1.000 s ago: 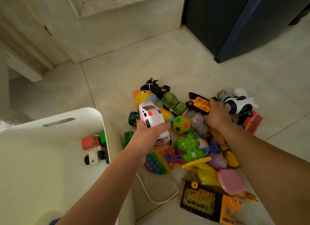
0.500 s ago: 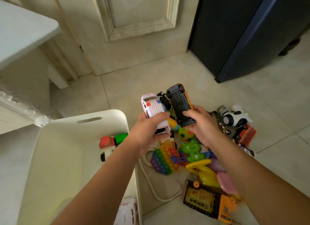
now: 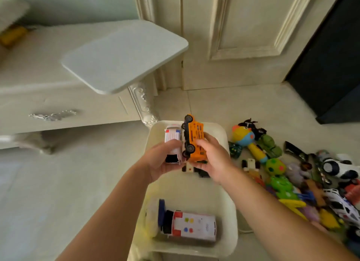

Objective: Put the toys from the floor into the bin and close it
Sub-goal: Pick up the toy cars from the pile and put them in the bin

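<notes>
— Both fists are wrapped tight: left hand round the white ambulance, right hand round the orange bus.
— Where?
— Side by side above the open bin; the toy pile lies right.
— Handling?
— Probably light, rigid plastic; hold the bodies, not the wheels.

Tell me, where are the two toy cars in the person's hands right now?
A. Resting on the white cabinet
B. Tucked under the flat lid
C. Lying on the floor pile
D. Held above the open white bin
D: the left hand grips the white car and the right hand the orange car, both over the white bin.
</notes>
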The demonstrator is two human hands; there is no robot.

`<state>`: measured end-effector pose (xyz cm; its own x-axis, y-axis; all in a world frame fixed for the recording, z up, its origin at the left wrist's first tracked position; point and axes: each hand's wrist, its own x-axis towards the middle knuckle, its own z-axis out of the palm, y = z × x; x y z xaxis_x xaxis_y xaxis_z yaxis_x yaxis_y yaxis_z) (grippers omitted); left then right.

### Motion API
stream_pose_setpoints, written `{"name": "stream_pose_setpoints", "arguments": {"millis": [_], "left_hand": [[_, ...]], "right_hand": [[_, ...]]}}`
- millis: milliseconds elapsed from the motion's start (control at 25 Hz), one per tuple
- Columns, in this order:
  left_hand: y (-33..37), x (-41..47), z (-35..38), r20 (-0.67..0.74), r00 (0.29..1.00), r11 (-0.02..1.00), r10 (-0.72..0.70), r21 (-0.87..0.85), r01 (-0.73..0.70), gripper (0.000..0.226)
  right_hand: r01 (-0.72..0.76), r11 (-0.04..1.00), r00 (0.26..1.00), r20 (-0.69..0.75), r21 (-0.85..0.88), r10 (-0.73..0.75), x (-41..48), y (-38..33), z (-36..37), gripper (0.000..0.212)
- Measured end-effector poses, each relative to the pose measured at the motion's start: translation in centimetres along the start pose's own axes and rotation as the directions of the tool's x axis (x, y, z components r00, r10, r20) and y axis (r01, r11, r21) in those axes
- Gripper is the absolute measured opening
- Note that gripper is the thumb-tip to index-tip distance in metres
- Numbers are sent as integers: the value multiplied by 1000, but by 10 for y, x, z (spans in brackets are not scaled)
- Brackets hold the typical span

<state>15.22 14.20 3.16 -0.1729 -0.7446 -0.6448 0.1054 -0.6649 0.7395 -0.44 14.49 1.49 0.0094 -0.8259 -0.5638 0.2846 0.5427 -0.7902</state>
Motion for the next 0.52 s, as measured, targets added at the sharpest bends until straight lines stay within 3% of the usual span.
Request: {"name": "stream_pose_setpoints", "arguments": {"millis": [160,240,320,440,520], "left_hand": [[-49,48,-33,-222,967,991,-129,5,133,38],[-67,70,-35,-268,952,988,-147,12,155,51],[-76,89,-33,-298,944,989,-143,-18,144,54],[-89,119,-30,-349,932,996,-93,-41,84,37],[-103,136,-33,-336,939,996,-75,22,88,28]], "right_hand": [[-252,965,957,-168,-67,238,38,56,26,31],[-315,940,919,-288,-128,269,60,79,25,33],[-299,910,912,-366,-286,185,78,97,27,36],[-230,829,909,-416,-511,-4,97,118,30,54],[-170,817,897,-429,-552,-103,97,123,32,45]]}}
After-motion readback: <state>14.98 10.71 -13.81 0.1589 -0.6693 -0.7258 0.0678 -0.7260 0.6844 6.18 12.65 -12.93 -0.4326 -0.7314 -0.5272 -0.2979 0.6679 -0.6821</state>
